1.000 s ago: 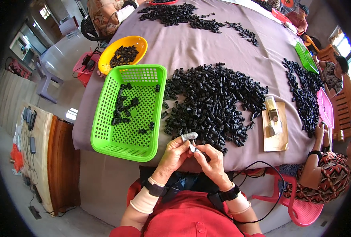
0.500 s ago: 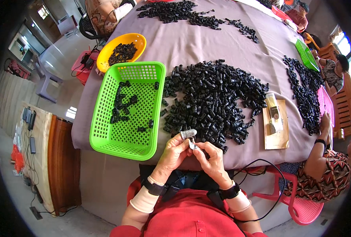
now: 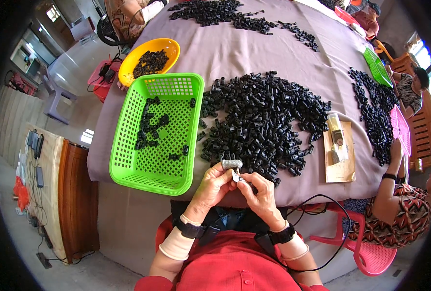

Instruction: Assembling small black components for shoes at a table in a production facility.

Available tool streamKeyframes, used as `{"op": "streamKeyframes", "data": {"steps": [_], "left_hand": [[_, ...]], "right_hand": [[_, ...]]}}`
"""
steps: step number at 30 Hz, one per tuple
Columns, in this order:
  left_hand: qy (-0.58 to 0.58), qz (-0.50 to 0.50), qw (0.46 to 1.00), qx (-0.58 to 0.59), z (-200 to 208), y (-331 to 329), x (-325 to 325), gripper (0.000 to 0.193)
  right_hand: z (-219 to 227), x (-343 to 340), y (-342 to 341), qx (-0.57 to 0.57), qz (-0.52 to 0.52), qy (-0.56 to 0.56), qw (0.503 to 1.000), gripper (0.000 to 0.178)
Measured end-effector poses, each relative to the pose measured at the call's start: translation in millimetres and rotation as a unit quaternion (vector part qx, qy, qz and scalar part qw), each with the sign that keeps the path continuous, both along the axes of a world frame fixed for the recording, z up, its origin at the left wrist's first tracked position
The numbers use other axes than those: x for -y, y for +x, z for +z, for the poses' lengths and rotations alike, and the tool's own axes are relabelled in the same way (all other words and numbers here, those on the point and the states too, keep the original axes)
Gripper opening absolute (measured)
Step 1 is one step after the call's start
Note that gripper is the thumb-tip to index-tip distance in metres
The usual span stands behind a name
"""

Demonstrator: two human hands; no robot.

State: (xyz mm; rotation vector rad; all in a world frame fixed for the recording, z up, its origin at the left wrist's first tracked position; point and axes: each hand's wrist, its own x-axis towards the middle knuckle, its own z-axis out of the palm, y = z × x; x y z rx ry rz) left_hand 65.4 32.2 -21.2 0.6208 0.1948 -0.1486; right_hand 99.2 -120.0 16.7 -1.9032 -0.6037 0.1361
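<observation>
In the head view, the left hand [image 3: 213,186] and the right hand [image 3: 260,195] met over the near edge of the bench [image 3: 300,58], just before the pile [image 3: 269,116] of black parts. Both hands were closed: their fingertips pinched one small piece [image 3: 236,177], and a grey cover [image 3: 232,164] sat on a finger of the left hand. The fingers hid most of the small piece, so I could not tell its exact kind, nor whether the right hand had also a tool. Compared with one second earlier, both hands stayed almost in the same place and kept their grip; I judge that the work on this piece was not finished. The green basket [image 3: 147,177], left of the pile, seemed to hold the same few parts. Beyond it stood the yellow bowl [image 3: 173,47]; right of the pile lay the card [image 3: 340,170]. What had changed was farther right: a co-worker's arm [image 3: 394,162] had moved up toward the pink basket [image 3: 399,125].
</observation>
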Motion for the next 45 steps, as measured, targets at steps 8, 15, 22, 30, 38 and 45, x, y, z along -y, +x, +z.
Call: {"op": "streamKeyframes", "data": {"steps": [8,15,22,30,38,45], "left_hand": [[0.011,0.015,1.000,-0.019,3.1,0.1,2.8,0.022],[0.006,0.011,1.000,-0.015,-2.6,0.0,2.9,0.023],[-0.003,0.012,1.000,-0.013,-4.6,0.4,2.4,0.023],[0.005,0.014,1.000,-0.017,-4.9,1.1,2.0,0.022],[0.022,0.019,0.999,-0.012,-3.5,0.9,2.6,0.021],[0.033,0.025,0.999,-0.029,1.8,2.5,5.1,0.020]], "right_hand": [[-1.8,-1.0,0.1,0.012,-0.003,0.000,1.000,0.016],[-3.8,-1.3,-1.1,0.013,-0.006,-0.007,1.000,0.015],[-1.2,-2.1,-1.4,0.018,-0.008,-0.020,1.000,0.015],[-4.6,-4.2,-2.2,0.029,-0.019,-0.012,0.999,0.014],[-2.6,-7.7,-3.2,0.033,-0.036,-0.008,0.999,0.010],[-4.4,-9.2,-5.2,0.038,-0.049,-0.019,0.998,0.013]]}}
